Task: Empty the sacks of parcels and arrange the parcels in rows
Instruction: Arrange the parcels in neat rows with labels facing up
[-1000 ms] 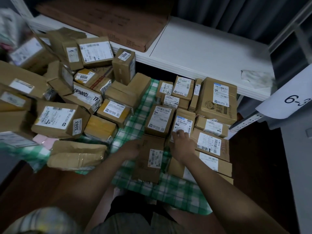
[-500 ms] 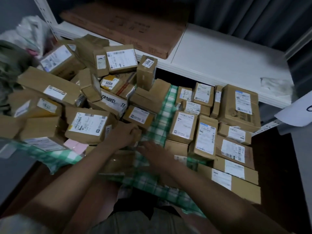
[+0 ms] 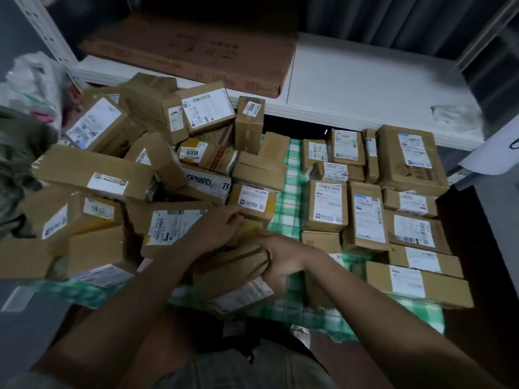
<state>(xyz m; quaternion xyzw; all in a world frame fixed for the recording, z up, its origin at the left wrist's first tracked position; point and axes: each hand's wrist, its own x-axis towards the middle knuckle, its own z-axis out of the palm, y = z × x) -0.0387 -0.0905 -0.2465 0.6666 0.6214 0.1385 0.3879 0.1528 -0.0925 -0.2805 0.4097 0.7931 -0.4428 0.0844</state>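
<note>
A loose heap of brown cardboard parcels (image 3: 118,175) covers the left half of a green checked cloth (image 3: 289,192). On the right, several labelled parcels (image 3: 368,211) lie side by side in rows. My left hand (image 3: 217,228) curls over a small yellow-brown parcel (image 3: 248,230) at the heap's near edge. My right hand (image 3: 280,255) grips the right end of a crumpled brown paper parcel (image 3: 233,272) lying in front of me. The fingertips of both hands are partly hidden by the parcels.
A white shelf (image 3: 351,88) runs along the back, with a large flat brown carton (image 3: 202,51) on it. A white plastic bag (image 3: 36,82) sits at far left beside a metal shelf post (image 3: 47,37). Dark floor (image 3: 477,248) lies to the right of the rows.
Both hands left the rows on the right and moved left to the heap's edge. The right hand took hold of the crumpled paper parcel. My view swung left.
</note>
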